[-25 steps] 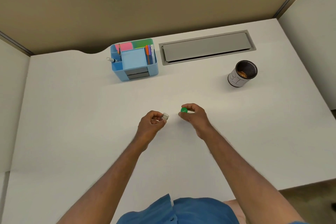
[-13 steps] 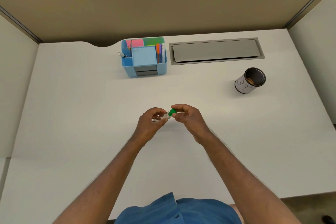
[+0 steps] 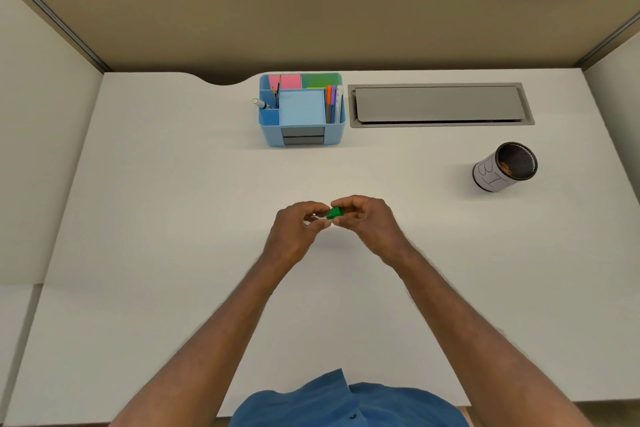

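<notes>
Above the middle of the white desk (image 3: 173, 253) my two hands meet. My left hand (image 3: 294, 236) pinches a small clear vial (image 3: 316, 218), mostly hidden by its fingers. My right hand (image 3: 370, 222) pinches a small green cap (image 3: 335, 212), which sits against the vial's open end. Whether the cap is fully seated on the vial I cannot tell.
A blue desk organizer (image 3: 301, 111) with sticky notes and pens stands at the back centre. Right of it lies a grey cable-tray lid (image 3: 440, 104). A black mesh cup (image 3: 504, 166) with a white label stands at the right. Partition walls enclose the desk.
My hands, a little apart a second ago with cap and vial separate, have come together. The green cap now touches the vial's end.
</notes>
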Demonstrator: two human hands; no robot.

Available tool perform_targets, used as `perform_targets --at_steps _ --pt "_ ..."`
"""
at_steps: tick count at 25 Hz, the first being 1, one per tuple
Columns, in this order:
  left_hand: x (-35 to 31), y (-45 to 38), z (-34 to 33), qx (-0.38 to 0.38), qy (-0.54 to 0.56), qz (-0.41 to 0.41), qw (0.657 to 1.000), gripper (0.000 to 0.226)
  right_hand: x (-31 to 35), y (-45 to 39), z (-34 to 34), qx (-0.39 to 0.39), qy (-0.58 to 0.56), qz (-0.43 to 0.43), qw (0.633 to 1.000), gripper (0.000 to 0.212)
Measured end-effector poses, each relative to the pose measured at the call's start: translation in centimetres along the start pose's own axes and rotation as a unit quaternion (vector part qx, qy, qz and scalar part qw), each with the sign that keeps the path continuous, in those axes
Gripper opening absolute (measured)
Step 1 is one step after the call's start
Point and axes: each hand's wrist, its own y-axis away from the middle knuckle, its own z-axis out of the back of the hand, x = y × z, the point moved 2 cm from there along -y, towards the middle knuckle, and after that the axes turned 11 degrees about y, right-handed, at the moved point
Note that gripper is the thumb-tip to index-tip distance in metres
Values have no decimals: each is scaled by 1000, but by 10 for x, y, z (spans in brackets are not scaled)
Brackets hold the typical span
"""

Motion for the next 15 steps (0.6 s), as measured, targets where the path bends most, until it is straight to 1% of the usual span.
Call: perform_targets --at_steps 5,10,15 --pt "-2 -6 7 -8 -20 -12 1000 23 6 -11 -4 6 14 7 1000 25" --pt "-2 -9 15 -10 -33 -12 999 25 8 -17 -11 21 -18 -6 1000 16" --pt "-1 -11 22 -20 -41 -21 999 27 15 -22 -13 31 -4 24 999 22"
